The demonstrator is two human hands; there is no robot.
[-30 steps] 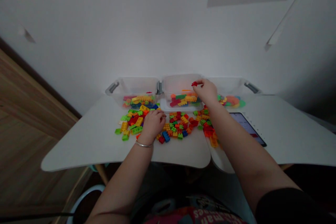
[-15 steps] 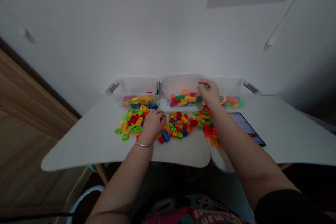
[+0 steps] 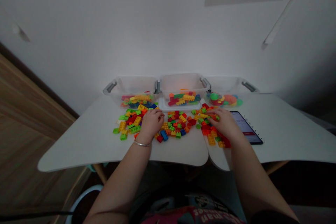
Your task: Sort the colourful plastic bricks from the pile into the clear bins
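Toy bricks (image 3: pixel 173 126) lie loose across the middle of the frame on the white tabletop (image 3: pixel 76 143), in three rough clusters: left of centre, centre, right of centre. Three clear boxes stand in a row just behind them: left box (image 3: pixel 136 83), middle box (image 3: pixel 181 79), right box (image 3: pixel 225 82). Each has coloured pieces in the bottom, well below the rim; the ones at right look rounder. Progress, my read: part done. All three boxes have some pieces in, plenty of room above, and a big share of bricks is out on the table; no cluster is used up. Can't count either lot from here. Left hand (image 3: pixel 152 122) rests between left and centre clusters, fingers loosely curled; can't tell if anything is under or in it. Right hand (image 3: pixel 223 122) is down at the right cluster, fingers bent over the bricks; contact likely, grip on one can't be confirmed. Phone (image 3: pixel 243 123) lies right of that hand, screen lit, text too small to read.
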